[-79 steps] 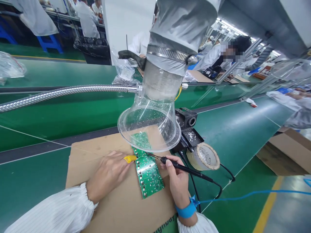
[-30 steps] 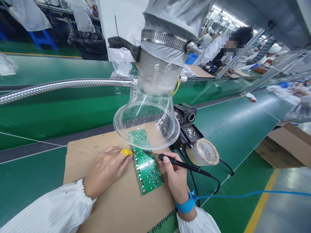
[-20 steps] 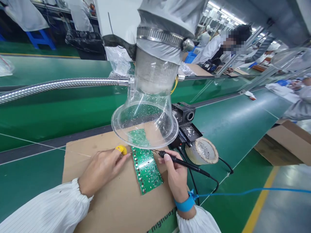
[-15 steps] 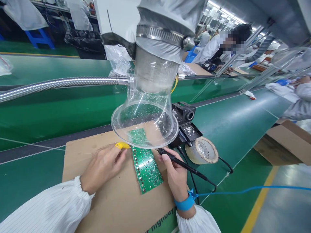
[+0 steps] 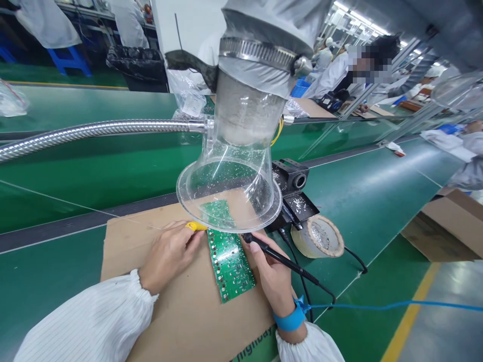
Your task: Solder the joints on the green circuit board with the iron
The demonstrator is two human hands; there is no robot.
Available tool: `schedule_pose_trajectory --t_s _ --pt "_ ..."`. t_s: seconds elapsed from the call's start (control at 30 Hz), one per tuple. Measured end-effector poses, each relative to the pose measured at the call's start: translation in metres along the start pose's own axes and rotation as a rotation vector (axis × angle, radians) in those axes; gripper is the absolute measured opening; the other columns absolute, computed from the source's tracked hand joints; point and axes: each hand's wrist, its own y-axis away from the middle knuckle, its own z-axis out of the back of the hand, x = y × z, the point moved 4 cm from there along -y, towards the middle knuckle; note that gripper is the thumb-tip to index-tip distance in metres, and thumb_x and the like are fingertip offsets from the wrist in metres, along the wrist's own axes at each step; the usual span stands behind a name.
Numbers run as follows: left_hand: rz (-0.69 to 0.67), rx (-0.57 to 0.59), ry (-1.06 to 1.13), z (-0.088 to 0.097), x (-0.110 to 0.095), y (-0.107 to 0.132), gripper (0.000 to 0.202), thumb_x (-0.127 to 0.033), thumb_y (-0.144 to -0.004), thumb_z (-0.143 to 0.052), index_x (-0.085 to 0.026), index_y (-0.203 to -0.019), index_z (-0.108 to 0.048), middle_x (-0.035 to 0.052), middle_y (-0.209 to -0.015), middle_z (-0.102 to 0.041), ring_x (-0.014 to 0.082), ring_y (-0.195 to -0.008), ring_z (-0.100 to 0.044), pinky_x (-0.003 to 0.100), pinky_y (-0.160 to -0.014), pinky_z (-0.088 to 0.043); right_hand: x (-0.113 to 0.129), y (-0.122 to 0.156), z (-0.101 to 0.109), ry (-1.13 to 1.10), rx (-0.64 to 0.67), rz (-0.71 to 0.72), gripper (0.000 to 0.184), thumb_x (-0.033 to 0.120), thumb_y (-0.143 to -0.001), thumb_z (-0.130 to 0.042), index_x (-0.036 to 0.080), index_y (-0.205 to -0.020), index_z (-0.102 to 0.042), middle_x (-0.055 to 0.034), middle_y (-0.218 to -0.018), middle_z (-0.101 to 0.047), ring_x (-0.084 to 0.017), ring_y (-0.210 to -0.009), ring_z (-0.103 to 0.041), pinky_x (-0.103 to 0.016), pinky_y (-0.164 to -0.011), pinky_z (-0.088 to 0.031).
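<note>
A long green circuit board lies on a cardboard sheet, its far part seen through a clear hood. My left hand, a yellow finger cot on its index finger, is pinched at the board's left edge. Thin solder wire trails behind that hand; the pinch itself is partly hidden. In my right hand is a black soldering iron, held like a pen and pointing left over the board's right edge. The hood's rim hides its tip. A blue wrist strap circles my right wrist.
The clear fume hood hangs low over the board on a flexible metal arm. Right of it stand a black iron stand and a round pot with solder bits. Cardboard covers the green bench. A co-worker sits beyond.
The view has shifted slightly, moving the scene rightward. My left hand has come a little closer to the board, and the soldering iron has moved slightly left over it.
</note>
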Motion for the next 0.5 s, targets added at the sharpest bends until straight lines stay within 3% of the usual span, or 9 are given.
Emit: schedule_pose_trajectory --t_s 0.5 --pt "-0.009 -0.002 -0.05 -0.0042 0.002 0.0011 0.04 -0.032 -0.103 -0.046 -0.021 -0.066 -0.053 0.0006 -0.062 -0.06 0.017 -0.058 -0.056 0.032 -0.059 -0.039 0.0032 -0.0011 0.0003 0.039 -0.001 0.027 0.025 0.042 -0.091 -0.072 0.027 -0.109 -0.08 -0.0072 -0.111 -0.079 -0.029 -0.105 -0.074 -0.046 -0.096 -0.06"
